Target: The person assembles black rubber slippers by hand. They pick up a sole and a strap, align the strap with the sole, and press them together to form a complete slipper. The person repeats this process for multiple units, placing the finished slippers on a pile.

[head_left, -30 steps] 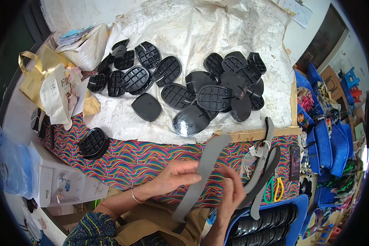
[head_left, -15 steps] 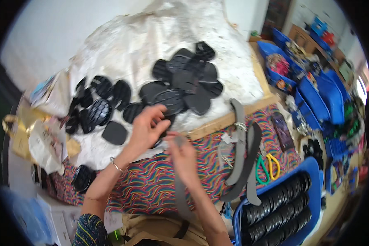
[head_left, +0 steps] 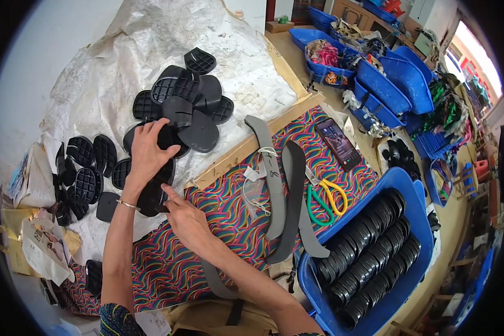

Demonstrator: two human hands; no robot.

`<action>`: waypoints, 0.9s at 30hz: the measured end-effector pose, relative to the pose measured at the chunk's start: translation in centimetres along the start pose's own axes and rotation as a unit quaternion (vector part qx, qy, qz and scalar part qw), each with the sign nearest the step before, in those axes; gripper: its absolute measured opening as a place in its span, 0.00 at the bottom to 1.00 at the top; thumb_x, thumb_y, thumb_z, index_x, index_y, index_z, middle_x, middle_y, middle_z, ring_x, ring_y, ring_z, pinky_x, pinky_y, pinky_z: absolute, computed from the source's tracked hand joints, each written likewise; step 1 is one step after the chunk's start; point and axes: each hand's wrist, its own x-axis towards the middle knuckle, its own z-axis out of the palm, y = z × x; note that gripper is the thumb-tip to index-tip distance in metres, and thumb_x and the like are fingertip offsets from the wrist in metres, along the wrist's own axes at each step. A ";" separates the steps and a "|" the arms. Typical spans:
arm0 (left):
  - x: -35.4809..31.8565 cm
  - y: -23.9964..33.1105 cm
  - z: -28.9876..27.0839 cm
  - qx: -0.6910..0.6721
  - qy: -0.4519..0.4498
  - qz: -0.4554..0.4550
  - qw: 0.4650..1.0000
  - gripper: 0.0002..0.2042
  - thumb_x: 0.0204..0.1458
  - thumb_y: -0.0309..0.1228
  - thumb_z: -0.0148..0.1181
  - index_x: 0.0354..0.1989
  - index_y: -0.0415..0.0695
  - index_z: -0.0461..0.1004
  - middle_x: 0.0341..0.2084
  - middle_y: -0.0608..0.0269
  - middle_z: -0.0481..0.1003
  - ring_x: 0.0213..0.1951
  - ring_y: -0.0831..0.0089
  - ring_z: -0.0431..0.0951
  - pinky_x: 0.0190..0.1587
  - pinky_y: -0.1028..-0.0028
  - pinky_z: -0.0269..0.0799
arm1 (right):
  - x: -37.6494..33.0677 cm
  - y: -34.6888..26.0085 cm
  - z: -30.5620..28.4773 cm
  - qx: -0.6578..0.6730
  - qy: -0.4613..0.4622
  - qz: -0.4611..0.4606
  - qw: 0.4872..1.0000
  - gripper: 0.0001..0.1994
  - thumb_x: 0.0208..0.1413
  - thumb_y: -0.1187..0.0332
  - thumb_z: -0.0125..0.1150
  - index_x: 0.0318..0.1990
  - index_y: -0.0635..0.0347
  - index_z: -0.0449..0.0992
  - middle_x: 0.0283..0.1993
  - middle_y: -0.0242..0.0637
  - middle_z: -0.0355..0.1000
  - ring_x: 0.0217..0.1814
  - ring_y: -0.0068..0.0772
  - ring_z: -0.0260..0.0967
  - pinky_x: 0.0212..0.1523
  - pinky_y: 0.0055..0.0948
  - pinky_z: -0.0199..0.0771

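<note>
My left hand point(head_left: 145, 154), with a bracelet at its wrist, has its thumb and fingers around a black sole piece point(head_left: 166, 138) at the near side of the pile. Closer to me, my right hand point(head_left: 189, 223) pinches the right edge of another dark sole piece point(head_left: 153, 195), its underside hidden. Several rounded black sole pieces point(head_left: 199, 132) overlap beyond my left hand, some smooth and some with a grid pattern. More gridded sole pieces point(head_left: 87, 185) lie to the left. A grey curved strip point(head_left: 215, 281) passes beneath my right forearm.
Right of my hands lie curved grey strips point(head_left: 274, 190), scissors point(head_left: 334, 197) with yellow and green handles, and a phone point(head_left: 338, 144). A blue bin point(head_left: 424, 224) holds rows of black pieces. A wooden edge point(head_left: 238, 149) borders the white sheet point(head_left: 246, 73).
The view has swung right, so the table appears further left. My hands have separated: the right is now at a dark sole piece nearer me, the left at the pile's near edge.
</note>
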 end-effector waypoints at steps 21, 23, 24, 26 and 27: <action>-9.3 -6.5 -5.9 -0.474 0.215 -0.156 0.839 0.19 0.55 0.22 0.61 0.56 0.39 0.71 0.53 0.55 0.74 0.57 0.69 0.72 0.63 0.70 0.62 | 0.6 -0.1 -0.4 0.061 -0.009 0.078 0.995 0.08 0.57 0.75 0.56 0.39 0.72 0.77 0.68 0.34 0.65 0.42 0.50 0.77 0.43 0.41 0.79; -11.2 -8.1 -7.0 -0.461 0.243 -0.156 0.839 0.14 0.58 0.22 0.58 0.53 0.38 0.73 0.53 0.54 0.75 0.58 0.69 0.71 0.63 0.70 0.62 | 0.6 -0.1 -0.7 0.052 -0.001 0.079 0.996 0.09 0.58 0.74 0.55 0.40 0.72 0.77 0.68 0.35 0.65 0.42 0.49 0.77 0.43 0.41 0.78; -11.5 -7.4 -7.9 -0.409 0.266 -0.137 0.862 0.15 0.57 0.22 0.58 0.53 0.35 0.73 0.54 0.54 0.75 0.59 0.68 0.71 0.63 0.69 0.61 | 0.6 -0.3 -0.6 0.047 -0.004 0.078 0.996 0.09 0.58 0.74 0.55 0.40 0.72 0.77 0.68 0.35 0.65 0.42 0.49 0.77 0.43 0.41 0.78; -11.2 -4.2 -8.8 -0.369 0.147 -0.123 0.910 0.16 0.54 0.20 0.60 0.52 0.35 0.74 0.53 0.55 0.75 0.58 0.67 0.72 0.63 0.69 0.61 | 0.5 -0.3 -0.6 0.034 -0.001 0.079 0.996 0.09 0.58 0.74 0.55 0.40 0.72 0.77 0.68 0.35 0.65 0.42 0.49 0.77 0.43 0.40 0.78; -11.2 -3.4 -9.3 -0.344 0.088 -0.115 0.928 0.17 0.52 0.19 0.60 0.52 0.34 0.74 0.53 0.56 0.76 0.58 0.66 0.72 0.63 0.68 0.61 | 0.6 -0.5 -0.6 0.030 -0.001 0.076 0.997 0.09 0.58 0.74 0.56 0.40 0.72 0.77 0.68 0.34 0.65 0.42 0.49 0.77 0.44 0.40 0.78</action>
